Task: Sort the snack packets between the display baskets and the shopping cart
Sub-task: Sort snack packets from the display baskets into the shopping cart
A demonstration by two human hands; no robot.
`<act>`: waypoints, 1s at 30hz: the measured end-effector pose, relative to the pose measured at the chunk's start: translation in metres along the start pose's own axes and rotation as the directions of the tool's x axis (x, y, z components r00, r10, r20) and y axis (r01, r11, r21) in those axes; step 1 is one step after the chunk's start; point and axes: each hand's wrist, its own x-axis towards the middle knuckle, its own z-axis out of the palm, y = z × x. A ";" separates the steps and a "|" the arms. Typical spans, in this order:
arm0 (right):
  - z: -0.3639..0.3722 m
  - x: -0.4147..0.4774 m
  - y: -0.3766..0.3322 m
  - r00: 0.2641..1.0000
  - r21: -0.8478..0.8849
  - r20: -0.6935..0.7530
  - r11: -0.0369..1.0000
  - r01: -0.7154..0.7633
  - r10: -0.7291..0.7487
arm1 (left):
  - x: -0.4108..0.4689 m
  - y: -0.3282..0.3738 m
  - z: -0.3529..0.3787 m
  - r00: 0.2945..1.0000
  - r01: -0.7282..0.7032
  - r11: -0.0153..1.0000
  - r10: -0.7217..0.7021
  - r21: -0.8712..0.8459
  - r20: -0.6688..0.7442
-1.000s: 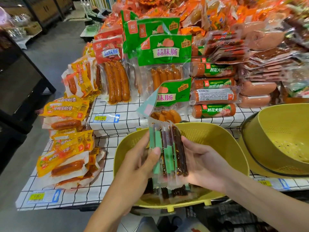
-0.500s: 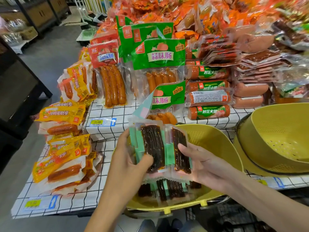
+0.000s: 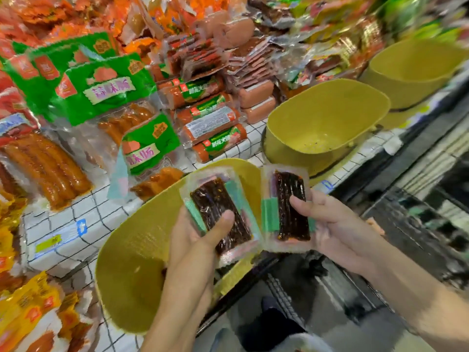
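My left hand (image 3: 200,240) grips a stack of clear snack packets (image 3: 218,212) with dark brown strips and green labels, thumb across the top one. My right hand (image 3: 327,222) holds a separate packet of the same kind (image 3: 289,204), thumb pressed on its dark strip. Both are held above the near yellow display basket (image 3: 137,250), which looks bare where it shows. A second yellow basket (image 3: 330,118) stands behind and to the right. The black wire shopping cart (image 3: 284,298) lies below my hands, partly hidden.
Green sausage packs (image 3: 106,90) and red ham rolls (image 3: 210,123) lie on the checked display table (image 3: 76,219). Orange sausages (image 3: 45,166) are at the left. A third yellow basket (image 3: 411,69) sits far right. The image is blurred from motion.
The bundle held by both hands has split: my right hand has drawn one packet away to the right. The view has swung right and down, showing the cart.
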 end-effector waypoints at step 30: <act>-0.507 -0.205 -0.029 0.365 0.231 -0.931 0.787 0.571 0.009 | 0.152 -0.324 0.533 0.817 0.005 0.766 -0.374 0.642 0.439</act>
